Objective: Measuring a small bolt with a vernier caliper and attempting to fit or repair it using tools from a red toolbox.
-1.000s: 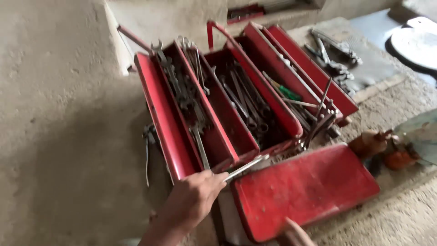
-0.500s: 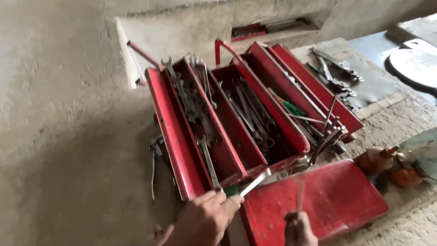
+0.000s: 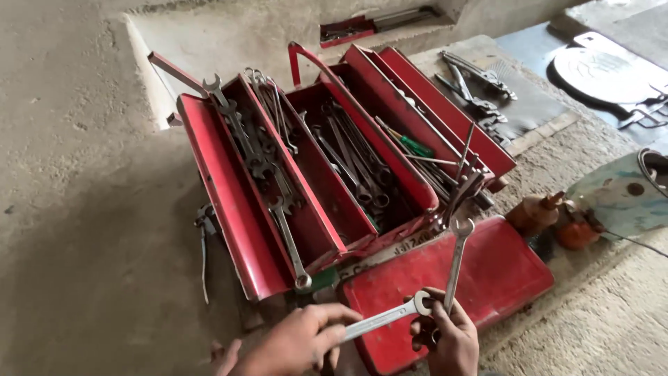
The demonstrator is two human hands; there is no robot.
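Observation:
A red metal cantilever toolbox point(image 3: 229, 202) stands unfolded on the concrete floor, its trays full of spanners. My left hand point(image 3: 296, 341) at the bottom edge grips a silver combination spanner point(image 3: 386, 318) by its shaft, the ring end pointing right. Beside it, my right hand point(image 3: 449, 338) holds a second spanner point(image 3: 456, 261) nearly upright, open jaw on top. The two spanners cross just above a red metal lid point(image 3: 501, 275) lying flat in front of the box.
Pliers point(image 3: 202, 244) lie on the floor left of the box. Loose tools sit on a dark mat point(image 3: 529, 104) at the back right, with a round metal plate point(image 3: 602, 73) beyond. Small orange-brown containers point(image 3: 536, 212) stand right of the lid.
The view has shifted and drawn closer. My right hand has come up into view with the second spanner raised upright, and my left hand's spanner now meets it over the lid.

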